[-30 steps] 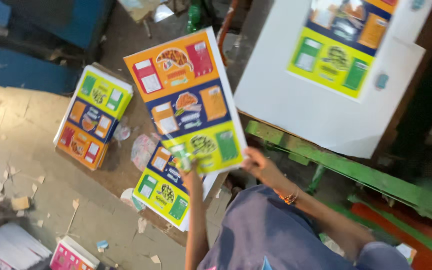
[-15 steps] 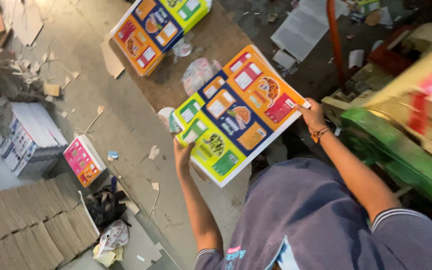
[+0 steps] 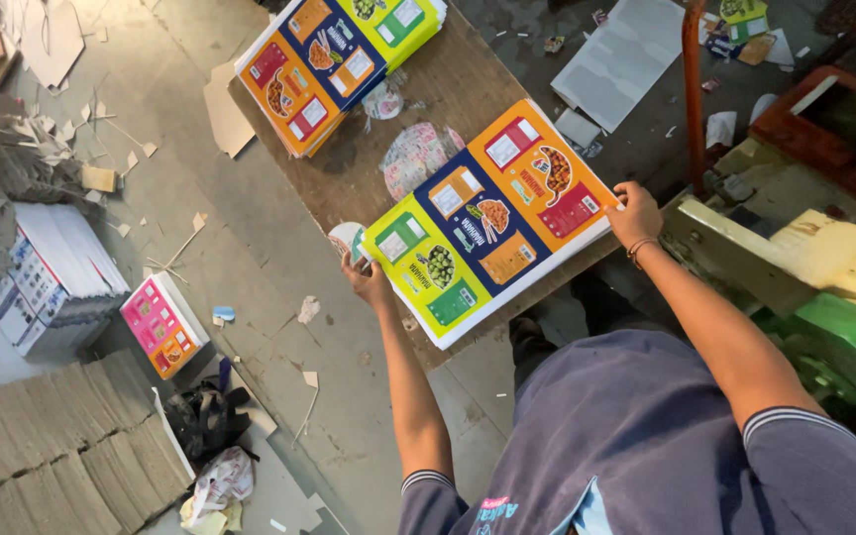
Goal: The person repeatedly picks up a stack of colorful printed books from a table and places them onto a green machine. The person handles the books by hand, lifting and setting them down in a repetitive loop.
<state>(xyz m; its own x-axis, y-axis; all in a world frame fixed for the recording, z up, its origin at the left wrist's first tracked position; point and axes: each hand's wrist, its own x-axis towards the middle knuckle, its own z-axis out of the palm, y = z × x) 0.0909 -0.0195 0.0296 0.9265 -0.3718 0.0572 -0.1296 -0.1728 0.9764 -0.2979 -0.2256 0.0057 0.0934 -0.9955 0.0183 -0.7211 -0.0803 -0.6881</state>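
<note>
Both grips, left hand [image 3: 369,282] and right hand [image 3: 634,213], clasp printed sheet [image 3: 487,218] edges.

Left hand [image 3: 369,282] and right hand [image 3: 634,213] gripping a printed sheet [image 3: 487,218] (opposite edges), wooden table [image 3: 448,84], second stack [image 3: 334,59] beyond

Lighting even and moderately bright, diffuse, source not identifiable. Shadows soft. Mild glare on the glossy printed orange, blue and green cardboard sheet [image 3: 487,218]. Centre sharp; grey concrete floor [image 3: 279,327] clear. Dark upper right corner underexposed. Slight wide-angle distortion at edges.
</note>
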